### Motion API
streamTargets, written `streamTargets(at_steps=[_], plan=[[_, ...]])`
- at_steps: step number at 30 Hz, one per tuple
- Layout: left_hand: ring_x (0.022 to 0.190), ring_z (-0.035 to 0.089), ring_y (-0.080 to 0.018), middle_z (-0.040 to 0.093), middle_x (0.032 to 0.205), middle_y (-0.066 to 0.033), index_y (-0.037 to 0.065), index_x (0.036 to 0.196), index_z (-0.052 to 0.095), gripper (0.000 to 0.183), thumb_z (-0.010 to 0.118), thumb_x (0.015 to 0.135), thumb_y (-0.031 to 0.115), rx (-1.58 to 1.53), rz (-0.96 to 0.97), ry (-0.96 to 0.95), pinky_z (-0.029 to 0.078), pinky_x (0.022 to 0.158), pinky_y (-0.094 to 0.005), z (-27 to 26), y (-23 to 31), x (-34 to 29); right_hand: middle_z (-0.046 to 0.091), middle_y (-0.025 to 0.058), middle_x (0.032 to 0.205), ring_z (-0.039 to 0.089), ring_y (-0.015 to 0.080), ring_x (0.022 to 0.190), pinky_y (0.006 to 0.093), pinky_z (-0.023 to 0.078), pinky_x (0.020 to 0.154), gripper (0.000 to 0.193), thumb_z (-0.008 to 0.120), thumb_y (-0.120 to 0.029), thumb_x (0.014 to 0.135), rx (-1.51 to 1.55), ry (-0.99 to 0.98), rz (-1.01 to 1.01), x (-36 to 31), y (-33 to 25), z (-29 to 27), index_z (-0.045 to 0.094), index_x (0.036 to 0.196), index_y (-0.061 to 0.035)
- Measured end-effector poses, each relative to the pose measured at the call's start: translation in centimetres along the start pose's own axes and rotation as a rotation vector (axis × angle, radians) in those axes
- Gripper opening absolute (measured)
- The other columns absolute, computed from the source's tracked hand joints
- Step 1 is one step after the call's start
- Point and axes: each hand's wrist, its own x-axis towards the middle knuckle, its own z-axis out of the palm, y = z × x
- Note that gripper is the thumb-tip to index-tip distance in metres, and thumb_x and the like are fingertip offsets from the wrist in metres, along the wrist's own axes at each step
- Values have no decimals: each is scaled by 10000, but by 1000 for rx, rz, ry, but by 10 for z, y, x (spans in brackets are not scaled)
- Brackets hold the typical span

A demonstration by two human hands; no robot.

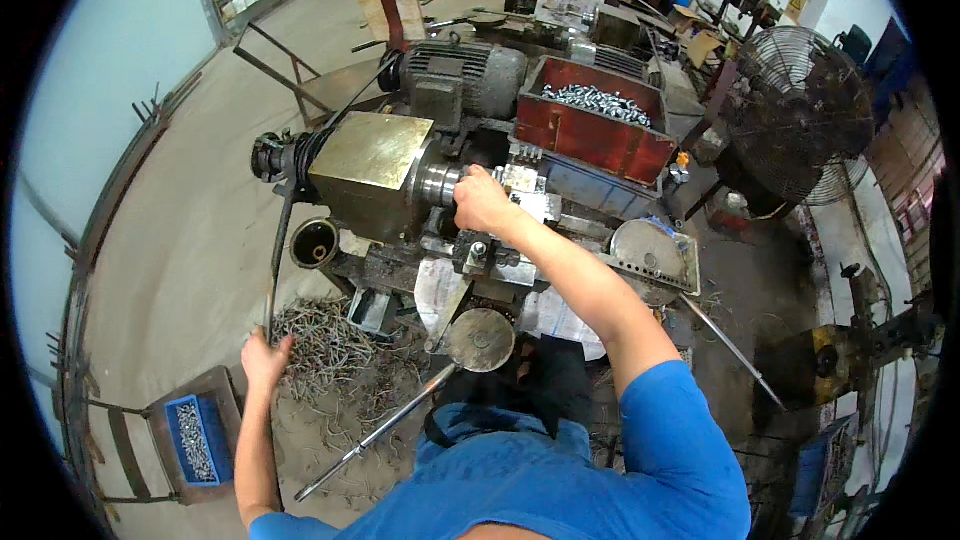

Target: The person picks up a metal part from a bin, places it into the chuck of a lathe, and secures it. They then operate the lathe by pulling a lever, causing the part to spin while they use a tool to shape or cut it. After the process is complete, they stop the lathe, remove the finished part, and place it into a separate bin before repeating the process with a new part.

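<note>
My right hand (482, 202) is closed at the front of the spindle (437, 184) of a lathe-like machine, its fingers curled at the metal collar. Whatever it pinches there is hidden behind the fingers. Down at the left, my left hand (264, 360) grips the lower end of a long thin rod (272, 285), which rises toward the belt pulley (270, 158). A brass-coloured cover (373, 149) tops the headstock. Below my right forearm sit the tool slide (480, 256) and a round handwheel (481, 340) with a long steel lever (375, 432).
A red metal bin (590, 135) full of small shiny metal parts stands behind the machine. Metal shavings (330, 345) cover the floor between my hands. A blue crate (197, 440) of small parts sits lower left. An electric motor (465, 80) and large fan (797, 115) stand beyond.
</note>
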Motion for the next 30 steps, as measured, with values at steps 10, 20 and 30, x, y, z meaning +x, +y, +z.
streamTargets(at_steps=[10,20,30], plan=[[427,582,-204,572,581,-101,-46,821,575,188,648,806,127,-545,-61,-280,466,397,-344,8,-33,40,617,174,972,527,334,960,390,429,885,325,653,-211,575,-33,271,114,-46,75,-103,703,862,-67],[462,578,-178,556,586,-43,-26,793,570,171,633,841,126,-747,69,-299,469,439,-321,3,-39,33,466,194,1354,536,330,1161,362,458,931,603,599,-110,597,206,460,390,-202,101,-123,598,1199,-83],[617,597,-188,562,756,-60,-23,1172,536,421,674,853,214,-718,-107,-483,537,590,-320,17,-85,86,635,174,1078,621,333,952,382,494,851,427,630,-204,610,232,219,1391,-591,48,-51,686,1008,-62]])
